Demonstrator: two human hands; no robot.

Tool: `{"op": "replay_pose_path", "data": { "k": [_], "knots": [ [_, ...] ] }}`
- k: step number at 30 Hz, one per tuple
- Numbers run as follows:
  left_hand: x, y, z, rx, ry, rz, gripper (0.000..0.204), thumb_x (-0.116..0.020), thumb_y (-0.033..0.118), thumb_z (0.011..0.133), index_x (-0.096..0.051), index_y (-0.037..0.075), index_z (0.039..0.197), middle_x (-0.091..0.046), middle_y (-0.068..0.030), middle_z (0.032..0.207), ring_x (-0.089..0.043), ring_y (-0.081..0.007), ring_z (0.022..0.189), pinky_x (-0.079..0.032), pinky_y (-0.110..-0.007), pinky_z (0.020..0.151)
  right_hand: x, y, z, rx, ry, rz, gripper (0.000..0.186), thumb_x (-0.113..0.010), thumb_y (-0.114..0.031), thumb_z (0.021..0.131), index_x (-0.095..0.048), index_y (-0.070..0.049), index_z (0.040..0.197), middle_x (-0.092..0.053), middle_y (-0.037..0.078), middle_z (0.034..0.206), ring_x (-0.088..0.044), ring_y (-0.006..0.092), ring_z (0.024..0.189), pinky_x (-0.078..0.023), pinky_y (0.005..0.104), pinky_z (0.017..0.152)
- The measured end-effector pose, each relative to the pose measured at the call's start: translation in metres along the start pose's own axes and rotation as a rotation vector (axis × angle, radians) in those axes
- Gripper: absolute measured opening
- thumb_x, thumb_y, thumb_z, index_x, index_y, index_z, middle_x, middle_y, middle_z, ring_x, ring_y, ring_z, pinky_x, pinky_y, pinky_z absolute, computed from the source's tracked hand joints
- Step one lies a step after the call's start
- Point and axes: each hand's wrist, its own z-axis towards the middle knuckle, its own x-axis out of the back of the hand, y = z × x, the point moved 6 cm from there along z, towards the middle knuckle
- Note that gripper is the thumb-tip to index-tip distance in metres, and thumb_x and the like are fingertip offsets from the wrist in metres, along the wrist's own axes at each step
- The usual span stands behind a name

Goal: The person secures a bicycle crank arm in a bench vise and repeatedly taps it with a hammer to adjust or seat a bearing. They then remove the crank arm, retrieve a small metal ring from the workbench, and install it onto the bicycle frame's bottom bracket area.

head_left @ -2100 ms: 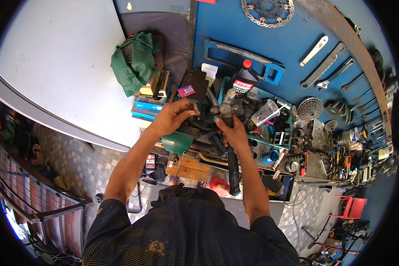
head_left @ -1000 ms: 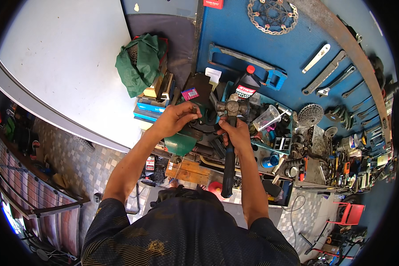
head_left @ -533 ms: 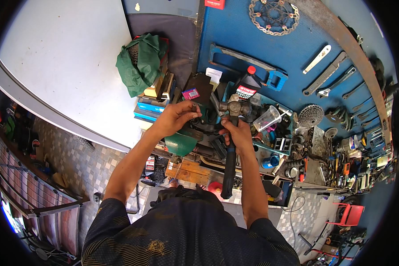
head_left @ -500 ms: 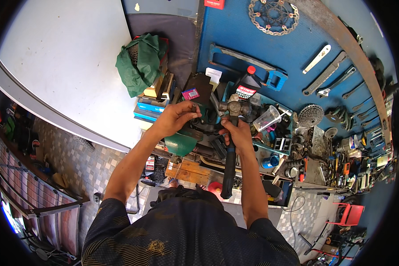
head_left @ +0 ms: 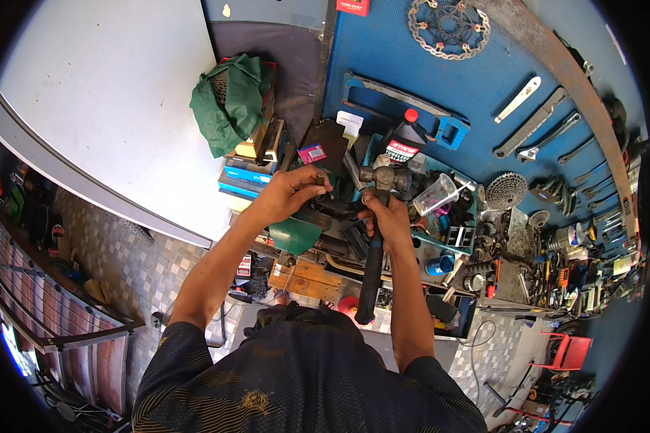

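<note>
In my right hand [head_left: 390, 220] is a hammer [head_left: 370, 278], gripped high on the shaft just below its worn metal head, with the black handle hanging down toward me. My left hand [head_left: 292, 193] is closed in a pinch, thumb against index finger, on a small dark piece that I cannot make out. Between the two hands lies a dark curved part [head_left: 334, 210] on the cluttered bench; whether either hand touches it, I cannot tell. A green curved sheet [head_left: 295, 236] sits just below my left hand.
Behind the hands stand a dark red-capped bottle [head_left: 406, 133] and a clear plastic cup [head_left: 435, 196] in a teal tray. A hacksaw [head_left: 401, 97] and wrenches hang on the blue wall panel [head_left: 440, 79]. Boxes under a green cloth [head_left: 230, 108] are stacked left. A wooden stool [head_left: 307, 280] is below.
The hammer's handle end has swung very slightly left. Both hands keep the same hold, and the whole view has shifted a little.
</note>
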Motion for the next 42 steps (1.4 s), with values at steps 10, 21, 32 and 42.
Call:
{"op": "replay_pose_path", "data": {
  "k": [10, 21, 32, 42],
  "knots": [
    [0.0007, 0.002, 0.0012, -0.02, 0.0, 0.045, 0.014, -0.065, 0.001, 0.103, -0.065, -0.001, 0.116, -0.078, -0.0096, 0.108, -0.073, -0.0147, 0.106, -0.057, -0.03, 0.094, 0.0008, 0.0013, -0.0004, -0.015, -0.013, -0.02, 0.018, -0.071, -0.019, 0.099, -0.069, -0.003, 0.108, -0.07, 0.012, 0.079, -0.059, 0.013, 0.052, -0.044, 0.0293, 0.044],
    [0.0007, 0.0023, 0.0005, -0.023, 0.015, 0.064, 0.012, -0.065, 0.001, 0.102, -0.066, -0.001, 0.115, -0.079, -0.0085, 0.108, -0.074, -0.0139, 0.104, -0.057, -0.029, 0.092, 0.0015, 0.0029, 0.002, -0.018, -0.039, -0.056, 0.022, -0.07, -0.018, 0.099, -0.068, -0.002, 0.114, -0.069, 0.013, 0.078, -0.056, 0.0119, 0.049, -0.044, 0.0284, 0.043],
    [0.0013, 0.0006, 0.0007, -0.038, 0.047, 0.063, 0.016, -0.068, 0.003, 0.102, -0.067, 0.0, 0.117, -0.079, -0.0083, 0.103, -0.075, -0.0136, 0.099, -0.057, -0.028, 0.086, -0.0013, 0.0027, 0.0048, -0.031, -0.049, -0.055, 0.022, -0.069, -0.017, 0.099, -0.067, -0.001, 0.114, -0.069, 0.013, 0.079, -0.056, 0.0125, 0.05, -0.044, 0.0286, 0.043],
    [0.0004, -0.0013, 0.0011, 0.0, -0.002, 0.095, 0.015, -0.068, 0.001, 0.101, -0.068, -0.001, 0.115, -0.078, -0.0063, 0.106, -0.074, -0.0121, 0.103, -0.057, -0.027, 0.091, -0.0014, 0.0048, 0.0065, -0.028, -0.058, -0.053, 0.022, -0.07, -0.017, 0.1, -0.067, -0.002, 0.115, -0.069, 0.013, 0.079, -0.056, 0.0118, 0.05, -0.044, 0.0277, 0.043]
  ]
}}
